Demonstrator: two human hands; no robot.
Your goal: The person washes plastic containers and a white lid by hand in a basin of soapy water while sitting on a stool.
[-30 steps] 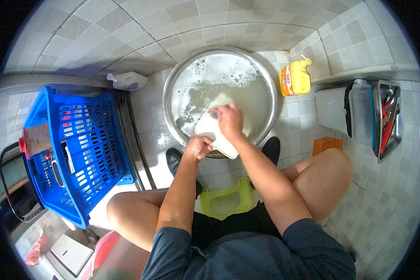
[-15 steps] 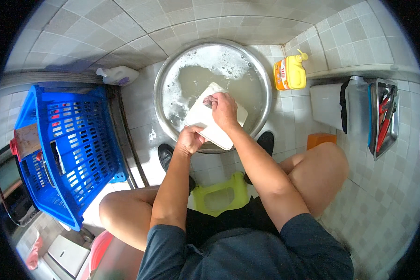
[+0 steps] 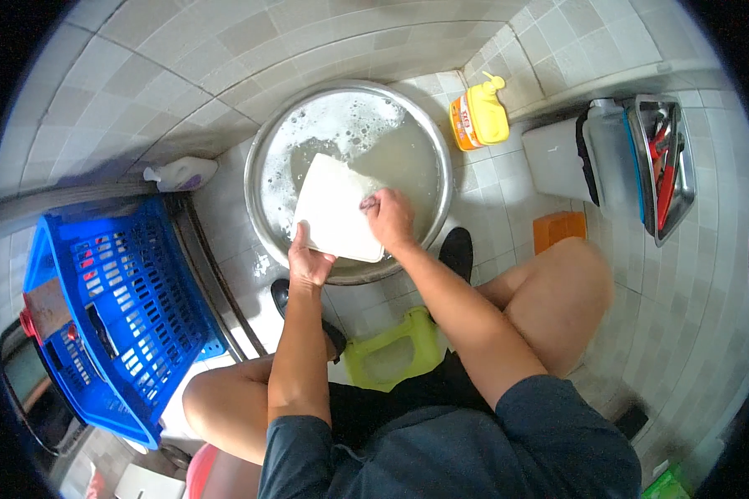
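Over a round metal basin (image 3: 446, 179) of soapy water (image 3: 409, 162), I hold a flat white rectangular plastic piece (image 3: 331, 204), tilted. My left hand (image 3: 310, 264) grips its near left corner, thumb on the upper face and fingers underneath. My right hand (image 3: 394, 221) is closed around a small dark scourer (image 3: 369, 203), pressed to the right side of the white face. The underside of the piece is out of sight, and so is most of the scourer.
A yellow pump bottle (image 3: 483, 115) stands right of the basin, a white bottle (image 3: 183, 174) at its left. A blue plastic basket (image 3: 137, 299) fills the left side. On the right are a metal tray with red-handled tools (image 3: 682, 187) and an orange block (image 3: 559, 231). A green stool (image 3: 391, 353) is below me.
The white piece has turned more upright in view. My right hand with the scourer has moved from its upper middle down to its right side. The whole view has swung a little.
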